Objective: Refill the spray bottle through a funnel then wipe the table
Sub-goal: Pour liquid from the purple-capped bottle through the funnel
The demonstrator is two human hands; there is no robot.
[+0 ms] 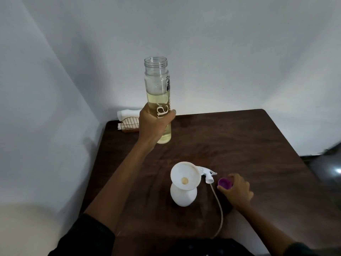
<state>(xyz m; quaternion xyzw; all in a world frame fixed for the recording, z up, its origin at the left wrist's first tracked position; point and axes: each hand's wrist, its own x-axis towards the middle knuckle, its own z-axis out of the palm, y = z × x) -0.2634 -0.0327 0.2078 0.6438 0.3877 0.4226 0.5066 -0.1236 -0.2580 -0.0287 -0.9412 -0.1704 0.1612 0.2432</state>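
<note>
My left hand (153, 126) grips a tall clear bottle (158, 93) of pale yellow liquid, upright and uncapped, lifted above the far left of the dark wooden table (239, 141). A white spray bottle (183, 195) stands near the table's front, with a white funnel (185, 176) tilted in its neck. Its white trigger sprayer head (208, 174) lies beside it on the right, the dip tube (219, 211) trailing toward me. My right hand (237, 190) rests on the table, fingers closed around a purple cap (224, 183).
A folded white cloth (129, 114) sits in a gold wire holder (130, 124) at the table's back left corner, against grey walls. A dark shiny object (328, 163) shows beyond the table's right edge.
</note>
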